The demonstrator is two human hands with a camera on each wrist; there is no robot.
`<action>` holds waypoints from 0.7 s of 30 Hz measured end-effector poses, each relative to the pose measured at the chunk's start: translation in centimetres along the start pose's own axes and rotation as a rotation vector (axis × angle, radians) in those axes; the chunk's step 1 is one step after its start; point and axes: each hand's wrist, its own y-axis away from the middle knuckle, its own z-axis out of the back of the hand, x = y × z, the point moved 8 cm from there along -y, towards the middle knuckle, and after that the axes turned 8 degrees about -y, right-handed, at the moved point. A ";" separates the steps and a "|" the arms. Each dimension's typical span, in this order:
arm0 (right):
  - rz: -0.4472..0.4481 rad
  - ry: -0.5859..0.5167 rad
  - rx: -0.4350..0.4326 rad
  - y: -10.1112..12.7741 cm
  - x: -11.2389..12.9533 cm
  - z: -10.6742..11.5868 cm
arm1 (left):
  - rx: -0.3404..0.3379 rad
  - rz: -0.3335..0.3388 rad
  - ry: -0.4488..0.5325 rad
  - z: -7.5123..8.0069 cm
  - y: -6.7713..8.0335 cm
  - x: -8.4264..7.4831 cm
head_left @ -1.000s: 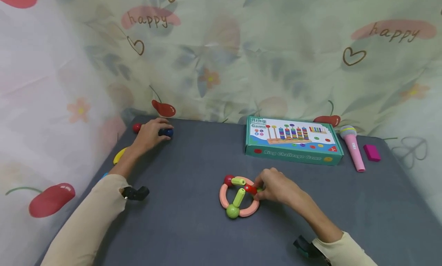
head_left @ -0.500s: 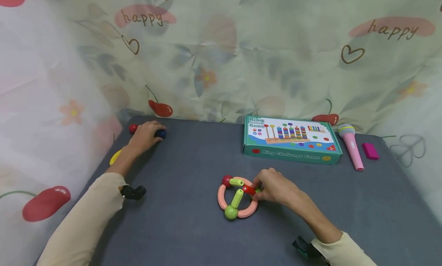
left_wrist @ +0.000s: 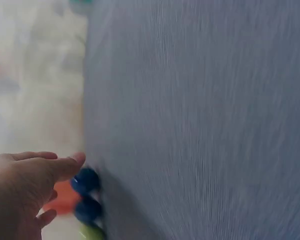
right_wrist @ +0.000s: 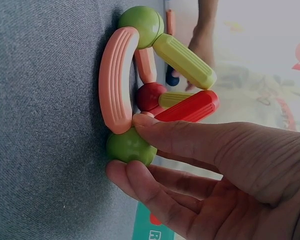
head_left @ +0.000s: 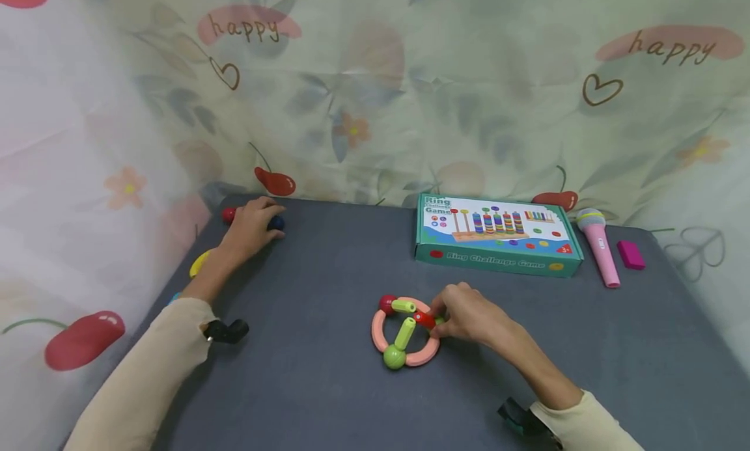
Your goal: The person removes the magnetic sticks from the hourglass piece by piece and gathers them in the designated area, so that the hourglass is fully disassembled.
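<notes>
In the head view my right hand [head_left: 469, 313] is at a ring of pink curved sticks [head_left: 379, 334] joined by balls, lying on the grey cloth. Its thumb and fingers pinch a green ball [right_wrist: 131, 146], as the right wrist view shows. A second green ball [head_left: 394, 356] and a red ball [head_left: 387, 304] sit on the ring. Yellow-green sticks [head_left: 405, 334] and a red stick [right_wrist: 190, 106] slant up from the balls. At the back left, my left hand [head_left: 250, 228] reaches over dark blue balls [left_wrist: 86, 181], fingers fairly straight. Whether it touches them is unclear.
A red ball [head_left: 228, 215] and a yellow piece [head_left: 199, 263] lie beside the left arm. A green Ring Challenge Game box [head_left: 498, 262], a pink toy microphone [head_left: 600, 249] and a magenta block [head_left: 631, 254] stand at the back right. Patterned cloth hangs behind the table.
The left hand and the blue balls have shifted slightly left against the red ball beside them. The right hand stays at the ring. The head view itself has swayed a little.
</notes>
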 end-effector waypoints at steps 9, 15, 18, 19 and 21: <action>0.001 0.006 0.003 0.1 0.0 0.2 | 0.000 -0.129 0.268 2.9 1.4 -14.5; 0.054 0.003 0.005 0.2 0.2 0.4 | 0.217 -0.104 0.425 1.9 5.3 -23.6; 0.083 0.008 0.005 0.1 0.4 0.3 | 0.292 -0.047 0.452 0.8 7.0 -25.7; 0.086 0.014 0.003 0.1 0.4 0.2 | 0.305 -0.032 0.455 0.5 7.3 -26.1; 0.073 0.021 -0.003 0.2 0.2 0.2 | 0.311 -0.029 0.464 0.0 7.7 -26.9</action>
